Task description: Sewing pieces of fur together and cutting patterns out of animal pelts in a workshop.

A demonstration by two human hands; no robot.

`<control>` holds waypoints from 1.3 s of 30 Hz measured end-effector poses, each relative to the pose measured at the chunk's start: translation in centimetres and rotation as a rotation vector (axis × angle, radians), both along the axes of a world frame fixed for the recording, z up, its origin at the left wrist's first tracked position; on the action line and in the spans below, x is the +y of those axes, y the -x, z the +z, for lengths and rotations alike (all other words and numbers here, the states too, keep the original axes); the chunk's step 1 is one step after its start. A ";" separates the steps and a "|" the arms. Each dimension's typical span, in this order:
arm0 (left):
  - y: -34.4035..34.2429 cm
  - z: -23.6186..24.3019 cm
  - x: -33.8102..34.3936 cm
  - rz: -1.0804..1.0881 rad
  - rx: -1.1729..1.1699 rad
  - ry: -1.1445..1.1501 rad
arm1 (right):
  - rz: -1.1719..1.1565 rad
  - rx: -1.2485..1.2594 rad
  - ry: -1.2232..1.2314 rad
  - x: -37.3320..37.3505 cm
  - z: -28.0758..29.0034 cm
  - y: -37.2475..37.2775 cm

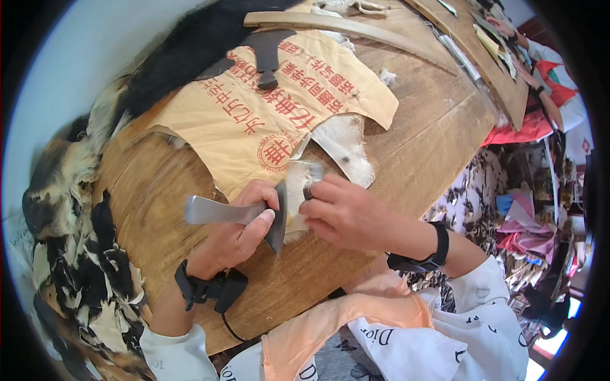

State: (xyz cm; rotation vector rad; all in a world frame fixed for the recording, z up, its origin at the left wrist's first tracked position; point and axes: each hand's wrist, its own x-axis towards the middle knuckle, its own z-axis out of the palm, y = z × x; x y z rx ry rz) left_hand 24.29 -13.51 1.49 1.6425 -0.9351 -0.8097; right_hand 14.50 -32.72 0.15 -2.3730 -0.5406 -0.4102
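My left hand point(244, 225) is closed around a knife point(222, 209) with a flat grey metal handle and a wide curved blade. The blade stands upright, edge toward my right hand, with my thumb and fingers by its back. My right hand point(343, 213) pinches a small dark piece point(307, 190) close beside the blade; a blurred greyish tip shows above it, and its kind is unclear. Beneath both hands lies a pale hide piece point(295, 181), partly hidden. Another white hide piece point(346, 149) lies just beyond. A tan paper sheet point(210, 133) with red print covers the board there.
A dark wide-headed tool point(267, 57) rests on the paper. Behind it lies a long wooden strip point(343, 28) on the wooden board point(438, 133). Black and tan fur scraps point(101, 267) pile up at left. Another person's hands point(524, 73) work at the far right.
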 end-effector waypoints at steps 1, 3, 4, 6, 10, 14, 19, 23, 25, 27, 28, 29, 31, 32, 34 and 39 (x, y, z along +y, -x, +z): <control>0.3 -0.1 0.1 0.016 0.089 -0.054 | -0.015 -0.004 0.069 0.4 -0.8 0.6; 0.6 -0.5 0.2 0.020 0.146 -0.080 | -0.041 -0.002 0.134 0.7 -2.0 1.2; 0.7 -0.7 0.2 0.040 0.196 -0.099 | -0.023 -0.059 0.211 0.8 -2.5 1.3; 0.6 -1.1 0.0 0.003 0.105 -0.061 | -0.013 -0.113 0.288 0.8 -2.9 1.5; 0.5 -1.8 -0.3 -0.031 -0.050 -0.012 | 0.038 -0.202 0.372 0.8 -2.8 1.8; 0.7 -2.2 -0.7 -0.051 -0.183 0.028 | 0.057 -0.193 0.395 1.1 -2.8 1.8; 0.9 -2.1 -0.5 -0.106 -0.222 -0.010 | 0.016 -0.042 0.157 1.3 -3.1 1.2; 0.6 -1.8 -0.1 -0.203 -0.351 0.016 | -0.087 0.083 -0.091 1.4 -3.2 0.7; 0.4 -1.7 -0.1 -0.250 -0.328 -0.013 | -0.105 0.083 -0.136 1.3 -3.2 0.5; 0.0 -1.7 -0.2 -0.262 -0.352 -0.010 | -0.122 0.082 -0.182 1.1 -3.2 0.4; -0.2 -1.7 -0.4 -0.274 -0.372 -0.005 | -0.130 0.152 -0.261 1.0 -3.2 0.3; -0.4 -1.7 -0.6 -0.275 -0.369 -0.008 | -0.136 0.223 -0.339 0.9 -3.1 0.3; -0.8 -1.8 -1.0 -0.224 -0.314 -0.019 | -0.140 0.290 -0.406 0.7 -3.0 0.3; -1.0 -1.8 -1.2 -0.227 -0.324 -0.020 | -0.141 0.365 -0.470 0.5 -2.9 0.2; -1.3 -1.7 -1.5 -0.224 -0.223 -0.041 | -0.145 0.412 -0.532 0.2 -2.8 0.1; -2.5 -1.5 -2.5 -0.206 -0.203 -0.047 | -0.131 0.595 -0.776 -0.7 -2.5 0.0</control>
